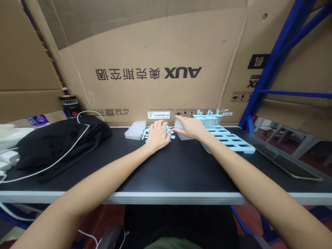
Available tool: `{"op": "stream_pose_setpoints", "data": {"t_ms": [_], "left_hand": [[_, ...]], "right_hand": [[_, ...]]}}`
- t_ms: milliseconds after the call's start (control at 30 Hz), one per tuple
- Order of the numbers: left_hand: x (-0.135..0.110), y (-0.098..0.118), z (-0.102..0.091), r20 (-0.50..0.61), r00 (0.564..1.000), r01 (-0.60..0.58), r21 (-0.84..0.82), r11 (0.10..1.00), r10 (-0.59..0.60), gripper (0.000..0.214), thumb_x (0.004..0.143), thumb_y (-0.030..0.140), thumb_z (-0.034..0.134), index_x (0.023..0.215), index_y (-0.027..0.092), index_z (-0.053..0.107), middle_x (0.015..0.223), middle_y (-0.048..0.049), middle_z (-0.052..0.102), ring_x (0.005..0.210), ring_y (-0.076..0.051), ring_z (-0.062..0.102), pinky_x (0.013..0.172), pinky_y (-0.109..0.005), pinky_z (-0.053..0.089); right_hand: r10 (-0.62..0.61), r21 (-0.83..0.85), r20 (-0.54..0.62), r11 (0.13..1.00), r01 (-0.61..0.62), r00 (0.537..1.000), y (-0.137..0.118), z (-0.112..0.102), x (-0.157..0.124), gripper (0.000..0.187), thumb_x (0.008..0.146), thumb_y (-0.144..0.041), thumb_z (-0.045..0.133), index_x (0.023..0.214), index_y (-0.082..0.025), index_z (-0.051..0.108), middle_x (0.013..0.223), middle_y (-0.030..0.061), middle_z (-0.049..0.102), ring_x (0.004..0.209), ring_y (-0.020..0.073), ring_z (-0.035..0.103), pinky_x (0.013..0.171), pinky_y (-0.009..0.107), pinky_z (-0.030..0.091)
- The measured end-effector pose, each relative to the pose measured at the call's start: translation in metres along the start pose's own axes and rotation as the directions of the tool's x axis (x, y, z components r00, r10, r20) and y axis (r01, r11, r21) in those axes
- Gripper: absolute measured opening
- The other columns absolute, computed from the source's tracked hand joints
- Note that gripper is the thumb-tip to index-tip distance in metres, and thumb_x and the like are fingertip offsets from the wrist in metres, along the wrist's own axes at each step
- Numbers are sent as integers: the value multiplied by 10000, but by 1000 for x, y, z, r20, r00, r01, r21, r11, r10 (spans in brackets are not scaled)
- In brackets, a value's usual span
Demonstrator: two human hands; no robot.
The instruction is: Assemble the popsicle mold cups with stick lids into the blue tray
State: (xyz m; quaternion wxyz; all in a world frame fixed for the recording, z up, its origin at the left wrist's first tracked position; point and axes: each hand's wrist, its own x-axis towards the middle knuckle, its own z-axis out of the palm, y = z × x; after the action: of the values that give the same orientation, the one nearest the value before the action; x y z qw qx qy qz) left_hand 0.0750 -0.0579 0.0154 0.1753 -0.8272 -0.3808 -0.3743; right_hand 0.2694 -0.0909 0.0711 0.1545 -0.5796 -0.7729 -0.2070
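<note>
My left hand [157,135] lies palm down over a small pile of light-blue plastic sticks [171,132], with its fingers stretched out. Part of the pile is hidden beneath it. Beside it stands a translucent white plastic block [136,130], apart from the hand. My right hand [190,127] has its thumb and fingers around a second translucent white block [178,124]; its far side is hidden. Just right of that hand lies a light-blue slotted frame [228,139]. Light-blue pieces with upright sticks [209,120] stand at the frame's back edge.
A large cardboard box [145,93] walls off the back of the black table [166,169]. On the left are a black cloth bag [67,141], a white cable [70,148] and a dark jar [70,105]. A phone-like slab [287,162] lies right, near a blue metal post [264,83].
</note>
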Motion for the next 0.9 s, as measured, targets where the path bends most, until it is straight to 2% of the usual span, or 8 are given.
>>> {"op": "stream_pose_setpoints", "data": {"t_ms": [133, 233, 300, 400, 600, 900], "left_hand": [[0, 3, -3, 63, 997, -42, 14, 999, 41, 253, 918, 348, 470, 1117, 199, 517, 1160, -132, 554, 1075, -311, 490, 903, -460, 399], [-1, 4, -3, 147, 984, -107, 11, 994, 105, 212, 930, 335, 446, 1059, 194, 536, 1072, -124, 572, 1038, -300, 501, 884, -450, 408], [-1, 5, -3, 178, 973, -147, 0, 989, 145, 198, 936, 326, 436, 1037, 197, 547, 1051, -117, 578, 1029, -292, 506, 875, -443, 411], [0, 7, -4, 202, 958, -205, -15, 979, 204, 188, 940, 314, 429, 1013, 203, 562, 1030, -110, 586, 1011, -282, 511, 864, -432, 412], [0, 9, -7, 233, 918, -311, -84, 947, 322, 176, 936, 279, 420, 979, 204, 574, 998, -96, 595, 978, -259, 514, 864, -407, 424], [0, 8, -6, 247, 901, -337, -117, 934, 356, 159, 923, 248, 441, 954, 199, 589, 993, -95, 601, 973, -255, 527, 858, -394, 432]], "right_hand": [[16, 172, 29, 985, -21, 999, 25, -7, -5, 711, 860, -657, 498, 1363, -166, 393, 1199, 169, 644, 1005, 317, 629, 782, 373, 454], [-114, 221, 62, 970, 97, 992, 48, -6, -11, 633, 859, -620, 529, 1308, -177, 476, 1204, 155, 625, 1048, 306, 582, 857, 394, 443], [-201, 218, 53, 958, 185, 978, 57, 0, -13, 642, 855, -625, 535, 1338, -204, 497, 1246, 139, 600, 1102, 310, 532, 928, 424, 413], [-266, 217, 72, 945, 245, 961, 59, 8, -13, 680, 855, -648, 520, 1412, -260, 486, 1239, 123, 574, 1093, 309, 493, 952, 445, 394], [-276, 232, 133, 943, 240, 952, 59, 15, -12, 628, 879, -613, 492, 1436, -323, 488, 1164, 104, 551, 1040, 286, 473, 958, 448, 396], [-257, 290, 149, 935, 206, 955, 72, 22, -11, 637, 850, -581, 550, 1389, -240, 546, 1179, 132, 609, 1129, 316, 495, 1007, 497, 374]]}}
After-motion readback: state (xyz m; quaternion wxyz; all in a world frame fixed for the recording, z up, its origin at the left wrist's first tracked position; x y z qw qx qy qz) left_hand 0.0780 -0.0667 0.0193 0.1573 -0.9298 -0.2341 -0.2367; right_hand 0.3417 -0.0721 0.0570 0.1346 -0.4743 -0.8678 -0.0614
